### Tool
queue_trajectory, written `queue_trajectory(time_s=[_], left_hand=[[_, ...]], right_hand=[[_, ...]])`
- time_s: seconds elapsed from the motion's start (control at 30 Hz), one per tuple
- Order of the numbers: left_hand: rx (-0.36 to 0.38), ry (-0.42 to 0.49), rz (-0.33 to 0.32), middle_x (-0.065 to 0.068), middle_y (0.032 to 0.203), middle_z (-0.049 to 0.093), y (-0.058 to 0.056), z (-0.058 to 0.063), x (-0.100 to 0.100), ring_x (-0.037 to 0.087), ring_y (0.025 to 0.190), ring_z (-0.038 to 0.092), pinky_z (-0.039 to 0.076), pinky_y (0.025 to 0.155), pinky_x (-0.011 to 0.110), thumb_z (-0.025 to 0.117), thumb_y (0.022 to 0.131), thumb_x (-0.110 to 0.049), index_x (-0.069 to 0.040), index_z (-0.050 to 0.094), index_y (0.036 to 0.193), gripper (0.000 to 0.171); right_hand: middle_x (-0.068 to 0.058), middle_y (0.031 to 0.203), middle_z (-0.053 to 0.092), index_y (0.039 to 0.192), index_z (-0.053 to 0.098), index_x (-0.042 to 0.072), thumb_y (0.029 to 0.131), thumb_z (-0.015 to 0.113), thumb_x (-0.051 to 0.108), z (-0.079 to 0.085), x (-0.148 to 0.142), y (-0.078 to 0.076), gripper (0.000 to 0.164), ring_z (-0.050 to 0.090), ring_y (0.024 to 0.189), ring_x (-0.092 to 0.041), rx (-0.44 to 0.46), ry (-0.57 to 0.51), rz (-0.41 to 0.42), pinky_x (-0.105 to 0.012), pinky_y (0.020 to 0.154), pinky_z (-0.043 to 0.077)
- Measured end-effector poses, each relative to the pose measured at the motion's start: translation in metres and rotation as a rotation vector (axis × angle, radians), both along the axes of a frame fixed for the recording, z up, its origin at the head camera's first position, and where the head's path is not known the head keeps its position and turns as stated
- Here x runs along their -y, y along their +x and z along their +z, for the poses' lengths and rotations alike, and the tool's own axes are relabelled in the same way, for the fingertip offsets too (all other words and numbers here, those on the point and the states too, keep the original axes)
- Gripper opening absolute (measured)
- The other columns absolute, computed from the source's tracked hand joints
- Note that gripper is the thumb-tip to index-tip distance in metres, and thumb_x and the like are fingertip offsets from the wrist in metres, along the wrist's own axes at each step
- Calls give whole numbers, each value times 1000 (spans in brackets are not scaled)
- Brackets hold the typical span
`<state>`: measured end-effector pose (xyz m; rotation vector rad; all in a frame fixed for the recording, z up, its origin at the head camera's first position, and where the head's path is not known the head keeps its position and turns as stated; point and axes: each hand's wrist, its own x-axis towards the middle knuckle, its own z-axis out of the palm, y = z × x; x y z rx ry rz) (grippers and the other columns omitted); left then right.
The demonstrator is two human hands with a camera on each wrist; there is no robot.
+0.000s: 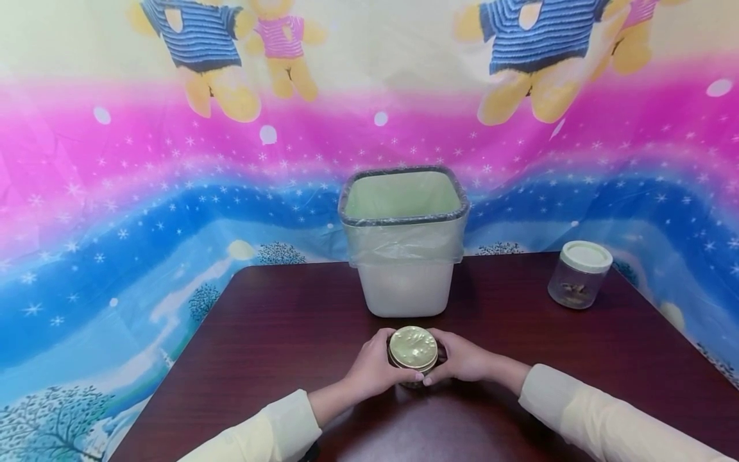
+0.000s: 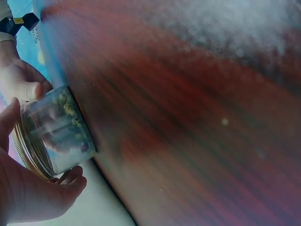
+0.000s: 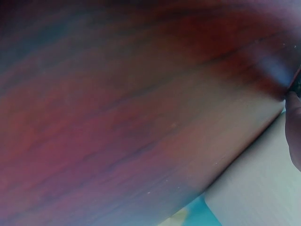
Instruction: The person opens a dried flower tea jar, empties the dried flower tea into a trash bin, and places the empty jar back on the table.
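Observation:
A clear jar (image 2: 63, 127) with a gold lid (image 1: 413, 346) is upright at the middle of the table, and small yellowish bits show near its base. My left hand (image 1: 372, 372) holds it from the left, fingers curled round the far side and thumb across the front. From the right, my right hand (image 1: 466, 358) grips the same jar, its thumb tip close to the left one. In the right wrist view only part of a finger (image 3: 293, 127) appears at the edge; most of that hand is out of frame.
Behind the jar stands a white bin (image 1: 407, 289) lined with a clear bag under a grey rim. A second clear jar (image 1: 579, 276), white-lidded with brown bits inside, is at the back right. The dark red table (image 1: 277, 321) meets a printed cloth (image 1: 173, 167).

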<state>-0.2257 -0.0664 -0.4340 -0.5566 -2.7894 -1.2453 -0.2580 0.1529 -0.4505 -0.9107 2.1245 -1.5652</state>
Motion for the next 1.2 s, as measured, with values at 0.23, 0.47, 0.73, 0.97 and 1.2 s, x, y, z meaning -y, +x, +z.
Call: queue_trajectory(time_s=[0.23, 0.47, 0.73, 0.97, 1.2], left_hand=[[10, 18, -27, 10, 122, 59, -2, -1, 3, 29, 113, 55, 45, 93, 43, 90, 63, -42, 2, 48, 130, 91], [86, 65, -160, 14, 134, 53, -16, 2, 14, 26, 118, 55, 44, 97, 41, 90, 66, -36, 3, 43, 138, 94], [289, 199, -389, 11, 141, 47, -39, 8, 26, 21, 126, 48, 37, 104, 34, 86, 72, -8, 5, 35, 144, 89], [342, 246, -534, 14, 144, 45, -53, 7, 27, 19, 133, 41, 33, 106, 28, 82, 73, 4, 8, 30, 146, 90], [303, 252, -575, 7, 131, 57, -57, 5, 25, 13, 123, 50, 34, 105, 28, 83, 70, 6, 6, 41, 140, 82]], right_hand=[[-15, 127, 57, 134, 41, -9, 70, 85, 1, 0, 0, 0, 78, 52, 121, -28, -1, 13, -5, -25, 97, 43], [-14, 126, 58, 134, 42, -9, 70, 85, 1, -1, 0, -1, 78, 51, 122, -28, 1, 18, -12, -26, 98, 42], [-14, 126, 57, 134, 41, -9, 71, 85, 2, -1, -1, -2, 78, 51, 122, -30, -3, 26, -8, -29, 99, 42], [-15, 127, 57, 135, 40, -10, 71, 85, 1, -1, 0, -2, 79, 52, 122, -29, 1, 17, 2, -26, 97, 43], [-15, 127, 56, 136, 39, -10, 71, 84, 0, -1, 0, -2, 79, 51, 122, -30, 14, 13, 4, -28, 98, 43]])
